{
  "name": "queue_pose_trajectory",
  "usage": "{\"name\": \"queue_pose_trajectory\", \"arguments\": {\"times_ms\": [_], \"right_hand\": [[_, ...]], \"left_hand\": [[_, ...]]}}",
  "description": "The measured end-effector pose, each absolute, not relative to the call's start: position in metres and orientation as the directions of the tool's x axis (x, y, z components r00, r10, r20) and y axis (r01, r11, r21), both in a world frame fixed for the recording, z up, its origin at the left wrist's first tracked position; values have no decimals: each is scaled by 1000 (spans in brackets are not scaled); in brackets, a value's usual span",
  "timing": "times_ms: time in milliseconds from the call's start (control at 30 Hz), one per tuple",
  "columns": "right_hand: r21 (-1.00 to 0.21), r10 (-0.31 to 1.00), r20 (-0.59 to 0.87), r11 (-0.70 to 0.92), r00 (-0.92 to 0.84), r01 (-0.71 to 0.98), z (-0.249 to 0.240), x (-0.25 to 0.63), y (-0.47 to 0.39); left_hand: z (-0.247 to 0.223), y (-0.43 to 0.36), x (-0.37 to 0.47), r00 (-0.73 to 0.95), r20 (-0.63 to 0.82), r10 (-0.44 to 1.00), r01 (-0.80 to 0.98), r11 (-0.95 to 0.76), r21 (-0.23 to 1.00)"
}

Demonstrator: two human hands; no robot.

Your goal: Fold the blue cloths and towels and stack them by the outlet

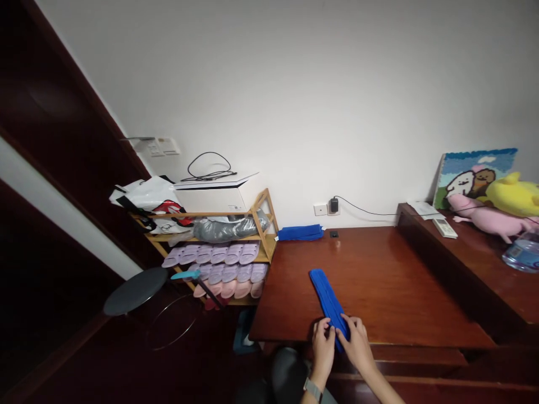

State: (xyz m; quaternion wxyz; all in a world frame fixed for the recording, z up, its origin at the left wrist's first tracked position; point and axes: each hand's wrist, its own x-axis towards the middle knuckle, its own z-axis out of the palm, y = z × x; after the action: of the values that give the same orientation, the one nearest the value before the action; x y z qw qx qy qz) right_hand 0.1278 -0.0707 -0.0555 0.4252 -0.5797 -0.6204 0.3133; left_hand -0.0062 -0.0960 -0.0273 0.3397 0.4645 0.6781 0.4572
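Folded blue cloth strip [326,292]: lies on the table [387,280], near end between the hands, far end pointing away and leftward. Left hand [323,349] pinches its left edge; right hand [356,343] its right, fingers narrowed, presumably to keep layers aligned. Second blue bundle [300,233]: beyond both hands, near the wall [357,112], probably placed out of their way.

A home-like room with slippers [219,254] on a rack [268,244], plush toys [516,196].
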Motion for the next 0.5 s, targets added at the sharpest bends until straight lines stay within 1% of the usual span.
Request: {"name": "queue_pose_trajectory", "arguments": {"times_ms": [100, 167, 267, 333, 400, 433, 500], "right_hand": [[-951, 994, 102, 88, 31, 295, -55, 135, -77], [-981, 999, 38, 30, 37, 190, -53, 138, -77], [-998, 999, -36, -36, -3, 43, -47, 140, -76], [-999, 999, -38, -39, -22, -12, -41, 139, -78], [-999, 999, -25, -26, -19, -31, -31, 136, -77], [-999, 1000, -16, -17, -17, -38, -24, 134, -75], [-999, 1000, 11, 12, 7, -50, -5, 136, -65]], "left_hand": [[-23, -102, -6, -296, -91, 951, 338, 194, 921], [-22, -106, -5, -311, -112, 944, 358, 226, 906], [-21, -109, -2, -335, -110, 936, 361, 236, 902], [-17, -110, -1, -286, -100, 953, 304, 189, 934], [-6, -107, -2, -216, -71, 974, 215, 118, 969], [1, -103, -4, -205, -49, 978, 167, 84, 982], [23, -94, -17, -258, -2, 966, 87, 25, 996]]}}
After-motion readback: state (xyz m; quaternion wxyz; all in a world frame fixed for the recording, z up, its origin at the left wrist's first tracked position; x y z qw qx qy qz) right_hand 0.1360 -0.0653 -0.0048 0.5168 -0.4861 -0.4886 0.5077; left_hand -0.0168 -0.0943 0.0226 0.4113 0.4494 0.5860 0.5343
